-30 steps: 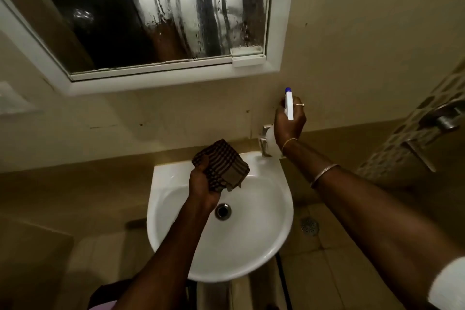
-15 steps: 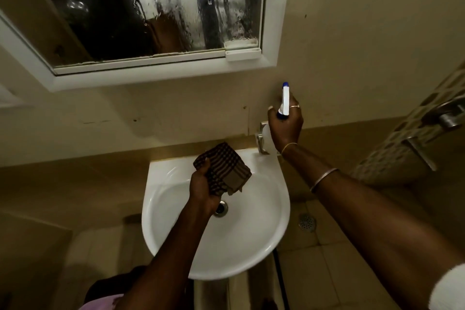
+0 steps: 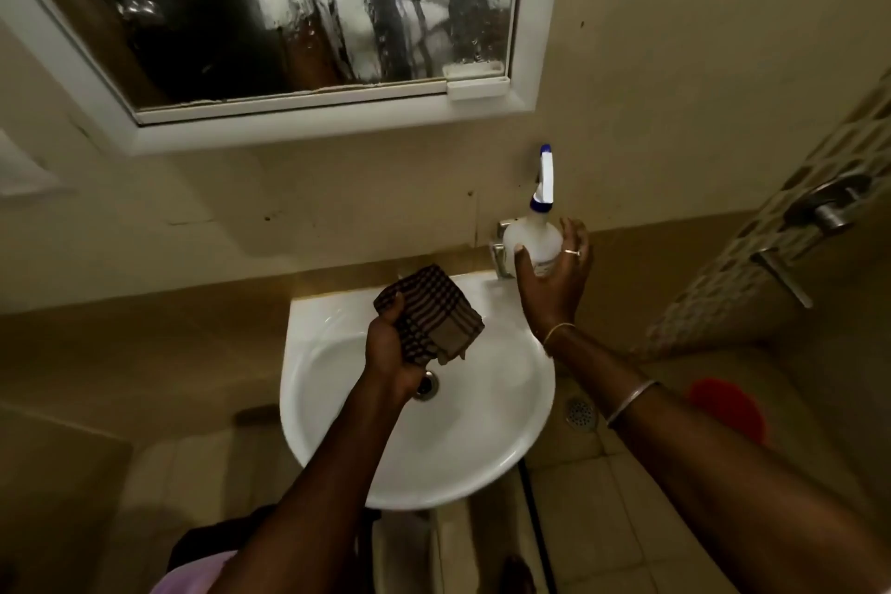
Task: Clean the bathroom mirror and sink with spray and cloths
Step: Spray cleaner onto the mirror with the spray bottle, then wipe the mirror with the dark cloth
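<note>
Reflected letters "MO" show faintly in the streaked, wet mirror (image 3: 308, 10); the spray bottle (image 3: 535, 241) label is unreadable. It stands at the sink (image 3: 337, 439) corner, hiding the tap. The right hand (image 3: 554, 275) curves loosely around it, fingers spread. The left hand (image 3: 390, 352) clutches a folded checked cloth (image 3: 429, 314) over the basin.

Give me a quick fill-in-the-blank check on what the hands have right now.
1. The left hand grips a folded checked ____ above the sink.
2. The spray bottle stands by the tap, with the ____ hand opened around it.
3. The mirror glass is streaked with ____.

Answers: cloth; right; foam
</note>
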Demonstrator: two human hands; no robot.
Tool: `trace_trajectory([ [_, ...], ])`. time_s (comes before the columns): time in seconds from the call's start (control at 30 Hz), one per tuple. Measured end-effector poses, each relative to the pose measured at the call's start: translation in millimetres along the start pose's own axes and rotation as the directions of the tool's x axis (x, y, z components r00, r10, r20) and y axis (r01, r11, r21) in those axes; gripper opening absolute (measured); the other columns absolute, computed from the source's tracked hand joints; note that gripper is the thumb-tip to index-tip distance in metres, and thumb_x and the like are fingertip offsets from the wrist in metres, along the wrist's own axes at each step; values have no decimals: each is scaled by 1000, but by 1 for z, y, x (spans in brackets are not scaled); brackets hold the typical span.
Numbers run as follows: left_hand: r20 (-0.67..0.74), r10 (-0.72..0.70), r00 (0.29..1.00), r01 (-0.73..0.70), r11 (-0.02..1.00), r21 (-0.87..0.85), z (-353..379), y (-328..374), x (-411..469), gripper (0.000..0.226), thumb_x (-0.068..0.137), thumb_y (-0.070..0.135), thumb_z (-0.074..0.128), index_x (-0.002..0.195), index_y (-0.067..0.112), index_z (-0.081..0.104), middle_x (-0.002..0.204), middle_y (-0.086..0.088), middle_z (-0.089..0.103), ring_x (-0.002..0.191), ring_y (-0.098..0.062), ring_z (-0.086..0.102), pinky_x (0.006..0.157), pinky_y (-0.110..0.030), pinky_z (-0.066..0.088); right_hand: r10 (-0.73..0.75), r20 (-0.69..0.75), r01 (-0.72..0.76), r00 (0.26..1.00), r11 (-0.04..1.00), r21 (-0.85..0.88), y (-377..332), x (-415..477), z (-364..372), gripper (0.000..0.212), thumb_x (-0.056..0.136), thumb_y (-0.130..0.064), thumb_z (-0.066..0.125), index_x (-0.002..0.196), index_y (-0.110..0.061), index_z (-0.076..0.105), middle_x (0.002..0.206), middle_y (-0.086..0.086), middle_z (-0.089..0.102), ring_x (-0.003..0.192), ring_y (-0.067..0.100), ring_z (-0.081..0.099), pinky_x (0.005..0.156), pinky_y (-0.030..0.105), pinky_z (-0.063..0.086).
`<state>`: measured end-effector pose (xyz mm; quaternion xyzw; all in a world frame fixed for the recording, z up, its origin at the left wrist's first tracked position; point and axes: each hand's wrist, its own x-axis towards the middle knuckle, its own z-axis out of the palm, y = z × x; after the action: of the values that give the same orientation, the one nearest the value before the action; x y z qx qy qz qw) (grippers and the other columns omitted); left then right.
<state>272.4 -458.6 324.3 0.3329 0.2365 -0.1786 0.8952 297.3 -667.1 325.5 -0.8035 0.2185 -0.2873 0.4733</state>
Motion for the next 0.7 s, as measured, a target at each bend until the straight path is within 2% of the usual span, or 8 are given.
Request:
trace_trajectory([
  [0.1, 19, 2, 1000, -2, 1000, 18, -2, 6, -7, 32, 106, 28, 47, 119, 7, 66, 116, -15, 74, 106, -32, 69, 93, -46, 54, 14, -15, -14, 1000, 1000, 13, -2, -28, -2, 61, 88, -24, 76, 143, -16, 50, 153, 7, 40, 141, 24, 38, 112, 29, 38],
  [0.2, 35, 2, 999, -4, 999, 42, -6, 13, -14, 35, 105, 29, 49, 126, 6, 64, 123, -16, 72, 111, -32, 69, 95, -46, 54, -114, 20, 113, 993, 993, 33, -7, -58, 1, 43, 91, -23, 74, 130, -13, 59, 142, 5, 50, 133, 18, 46, 109, 31, 44],
  [0.3, 42, 10, 999, -13, 997, 74, -14, 18, -19, 44, 103, 32, 53, 138, 7, 58, 131, -16, 68, 120, -34, 66, 98, -48, 54, -188, 191, 171, 963, 980, 101, -20, -82, 8, 27, 96, -21, 68, 122, -14, 64, 124, -1, 61, 117, 13, 55, 101, 40, 50],
  [0.37, 49, 7, 999, -13, 994, 105, -19, 23, -25, 46, 103, 34, 52, 140, 8, 57, 131, -17, 68, 120, -34, 66, 95, -48, 56, -232, 321, 210, 918, 972, 104, -35, -91, 13, 28, 99, -26, 63, 126, -17, 64, 125, -2, 62, 118, 15, 57, 100, 41, 51],
  [0.47, 84, -13, 996, 1, 991, 135, -25, 34, -42, 44, 105, 41, 47, 129, 10, 66, 118, -15, 73, 100, -30, 74, 75, -43, 62, -344, 484, 382, 805, 924, 21, -60, -100, 21, 38, 100, -23, 60, 138, -17, 58, 139, 5, 59, 131, 22, 50, 108, 34, 44],
  [0.53, 107, -44, 993, 29, 990, 140, -32, 38, -51, 45, 105, 46, 44, 120, 12, 70, 107, -13, 75, 86, -28, 77, 65, -39, 62, -399, 588, 511, 704, 859, -30, -78, -104, 25, 46, 98, -18, 61, 143, -17, 55, 146, 8, 56, 136, 26, 47, 112, 38, 42],
  [0.63, 111, -56, 992, 36, 984, 175, -47, 46, -61, 46, 104, 49, 45, 118, 15, 71, 108, -12, 74, 89, -28, 75, 72, -41, 61, -476, 704, 716, 527, 695, -66, -91, -116, 33, 49, 90, -25, 69, 139, -26, 60, 137, 1, 64, 125, 26, 59, 104, 43, 49],
  [0.7, 121, -55, 991, 27, 975, 218, -58, 51, -64, 44, 104, 49, 45, 112, 15, 73, 106, -12, 74, 90, -27, 75, 77, -42, 59, -484, 746, 787, 458, 610, -87, -94, -122, 37, 51, 88, -30, 69, 138, -33, 60, 132, -5, 67, 117, 23, 62, 98, 42, 50],
])
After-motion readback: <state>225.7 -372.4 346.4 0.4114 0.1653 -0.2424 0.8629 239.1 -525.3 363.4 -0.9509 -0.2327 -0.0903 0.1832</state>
